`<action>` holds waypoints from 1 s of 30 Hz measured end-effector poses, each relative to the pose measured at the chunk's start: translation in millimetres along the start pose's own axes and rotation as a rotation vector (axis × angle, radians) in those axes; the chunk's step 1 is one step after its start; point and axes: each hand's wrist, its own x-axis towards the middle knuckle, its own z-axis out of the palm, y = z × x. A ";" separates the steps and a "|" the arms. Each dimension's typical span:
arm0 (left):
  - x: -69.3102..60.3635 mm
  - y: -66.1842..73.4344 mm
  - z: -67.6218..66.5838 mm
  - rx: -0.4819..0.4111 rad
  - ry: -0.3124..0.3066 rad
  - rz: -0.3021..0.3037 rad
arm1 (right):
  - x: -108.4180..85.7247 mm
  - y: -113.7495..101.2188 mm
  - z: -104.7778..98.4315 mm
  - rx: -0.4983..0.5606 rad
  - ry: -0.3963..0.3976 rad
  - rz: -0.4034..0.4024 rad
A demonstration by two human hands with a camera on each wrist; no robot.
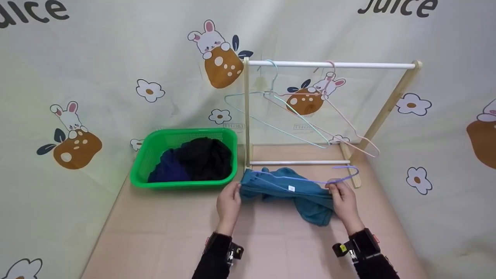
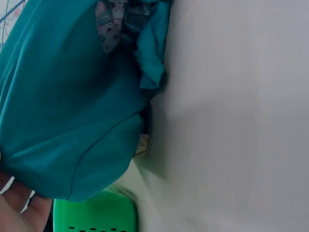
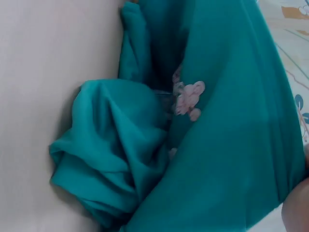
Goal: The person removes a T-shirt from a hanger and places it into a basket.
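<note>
A teal garment (image 1: 288, 186) with a small white label is stretched between both hands, its lower folds reaching down to the table. My left hand (image 1: 228, 201) pinches its left end. The right hand (image 1: 345, 201) pinches the other end, where the neck of a blue-violet clothes hanger (image 1: 302, 178) passes by the fingers. The hanger lies along the garment's upper edge, its hook to the right; whether the right fingers also grip it, I cannot tell. In the right wrist view, a pink print shows inside the garment (image 3: 227, 145). The left wrist view shows plain teal cloth (image 2: 63, 121) with a seam.
Behind the garment stands a small rack with a white rail (image 1: 368, 65). From it hang a mint hanger (image 1: 298, 112) and a pink hanger (image 1: 345, 118). A green basket (image 1: 186, 185) at the left holds dark blue cloth (image 1: 168, 168) and black cloth (image 1: 205, 159).
</note>
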 end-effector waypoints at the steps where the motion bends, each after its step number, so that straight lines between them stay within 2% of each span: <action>1: -0.8 0.1 0.3 0.012 -0.014 0.016 | 0.7 -1.9 -0.4 0.022 -0.014 0.011; 5: -2.6 1.9 3.2 0.034 -0.095 0.091 | 5.5 -14.4 0.3 0.189 -0.066 0.074; 10: -6.7 5.6 8.9 0.050 -0.206 0.118 | 15.8 -32.6 8.9 0.406 -0.104 0.122; 14: -13.0 5.6 13.6 0.068 -0.273 0.111 | 22.7 -36.7 18.0 0.476 -0.101 0.121; 18: -18.8 3.3 17.0 0.080 -0.320 0.091 | 26.8 -37.2 23.7 0.517 -0.064 0.105; 24: -27.0 1.3 20.2 0.093 -0.396 0.075 | 30.7 -40.8 25.5 0.644 -0.012 0.034; 30: -32.5 -1.4 22.9 0.098 -0.414 0.094 | 36.5 -50.0 23.5 0.733 0.024 0.002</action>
